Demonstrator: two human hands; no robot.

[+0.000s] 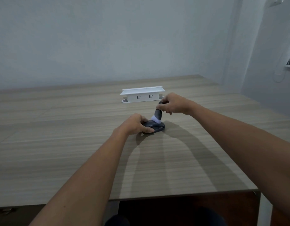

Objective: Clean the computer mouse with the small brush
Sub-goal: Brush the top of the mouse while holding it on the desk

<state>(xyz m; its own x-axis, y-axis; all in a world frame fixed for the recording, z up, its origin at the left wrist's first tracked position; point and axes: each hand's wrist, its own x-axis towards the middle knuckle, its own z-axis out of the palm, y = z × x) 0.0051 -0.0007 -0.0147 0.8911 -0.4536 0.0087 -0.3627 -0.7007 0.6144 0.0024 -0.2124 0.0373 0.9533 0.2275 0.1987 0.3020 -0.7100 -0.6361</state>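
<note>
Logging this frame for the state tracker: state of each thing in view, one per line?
computer mouse: flat on the table, held by the left hand, bristles touching its top.
small brush: near upright, bristles down on the mouse, gripped at the handle.
left hand: closed around the mouse's near side.
right hand: fingers pinching the brush handle.
white socket box: lid raised, nothing plugged in.
table: bare wood grain.

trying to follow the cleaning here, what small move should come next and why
Probably sweep the brush across the mouse: its white bristles already rest on the mouse's top, the right hand pinches the handle, and the left hand steadies the mouse on the table.
</note>
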